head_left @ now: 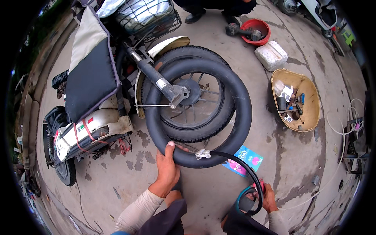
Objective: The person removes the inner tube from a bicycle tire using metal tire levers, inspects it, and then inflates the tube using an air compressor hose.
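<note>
My left hand point(167, 166) is closed on the lower left of an inflated black inner tube point(241, 105), thumb on top. The tube is held up in front of a scooter wheel point(188, 92) with its tyre, which lies tilted at the fork. A whitish clip-on chuck point(203, 154) sits at the tube's lower edge, where the valve itself is hidden. From it a black hose point(250, 172) curves down to a tyre inflator gun point(239, 197) with a teal-rimmed round gauge. My right hand point(269, 199) is wrapped round the inflator's reddish part.
The scooter point(98, 125) lies on its side at left. Toward the right are a tool-filled tan bin point(313, 113), a white block point(271, 55) and a red bowl point(266, 31) with a power tool. A thin pale hose point(329, 186) trails across the ground. A person's shoes point(194, 17) stand beyond.
</note>
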Tool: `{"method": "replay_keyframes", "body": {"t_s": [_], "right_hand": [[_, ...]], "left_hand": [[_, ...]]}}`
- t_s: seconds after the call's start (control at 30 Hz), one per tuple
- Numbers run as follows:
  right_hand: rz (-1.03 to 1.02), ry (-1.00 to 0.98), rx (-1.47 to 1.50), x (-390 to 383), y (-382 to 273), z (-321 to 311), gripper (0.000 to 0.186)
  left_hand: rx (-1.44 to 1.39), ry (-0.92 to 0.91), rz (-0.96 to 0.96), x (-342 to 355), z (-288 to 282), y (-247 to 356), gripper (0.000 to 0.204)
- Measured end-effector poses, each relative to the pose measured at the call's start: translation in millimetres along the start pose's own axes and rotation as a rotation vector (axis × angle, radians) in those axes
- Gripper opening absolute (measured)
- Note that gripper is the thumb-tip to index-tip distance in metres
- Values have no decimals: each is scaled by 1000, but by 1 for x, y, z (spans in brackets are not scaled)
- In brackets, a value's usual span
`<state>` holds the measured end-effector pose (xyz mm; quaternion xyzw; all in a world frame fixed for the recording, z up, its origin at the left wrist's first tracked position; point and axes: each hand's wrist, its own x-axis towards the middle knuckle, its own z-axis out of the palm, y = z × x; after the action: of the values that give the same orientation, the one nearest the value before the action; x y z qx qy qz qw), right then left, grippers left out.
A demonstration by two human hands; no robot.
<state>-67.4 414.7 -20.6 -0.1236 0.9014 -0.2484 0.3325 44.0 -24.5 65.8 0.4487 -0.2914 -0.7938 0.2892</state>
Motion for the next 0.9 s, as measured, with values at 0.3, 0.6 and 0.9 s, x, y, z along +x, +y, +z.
{"method": "replay_keyframes", "body": {"t_s": [0.3,0.6,0.9], "right_hand": [[-74,-2,-56,1,-27,-1,52],[-109,5,-18,4,-20,3,52],[-38,37,-86,6,-22,1,65]], "left_hand": [[6,-30,-12,8,-5,-9,26],[-5,-35,-11,7,-6,-8,26],[-55,-14,-20,6,-5,-9,26]]}}
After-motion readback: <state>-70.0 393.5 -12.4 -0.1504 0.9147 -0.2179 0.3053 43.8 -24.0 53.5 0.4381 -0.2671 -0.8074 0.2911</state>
